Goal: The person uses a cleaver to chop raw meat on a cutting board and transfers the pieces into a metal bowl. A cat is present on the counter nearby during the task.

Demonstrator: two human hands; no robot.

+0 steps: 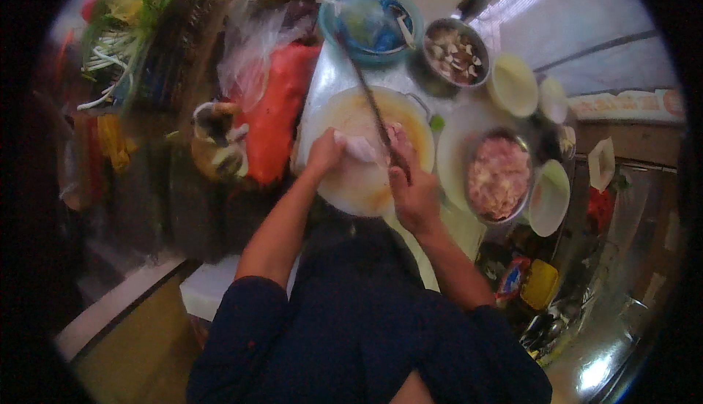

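A round, pale cutting board [344, 192] with yellow-brown stains lies in front of me. My right hand [417, 195] is closed around the handle of a long dark knife [372, 100], whose blade points up and away past the board's far rim. On the board's left side, my left hand [326, 153] has its fingers closed on the edge of a limp, pinkish-white piece [356, 148]; blur hides whether it is meat or cloth. To the right stands a metal bowl of cut raw meat [499, 177].
Beyond the board are a blue basin [416, 27] with plastic bags and a metal pot of brown-and-white pieces [455, 53]. Pale bowls [514, 84] line the right side. A red sack [274, 111] and green onions [110, 53] lie left.
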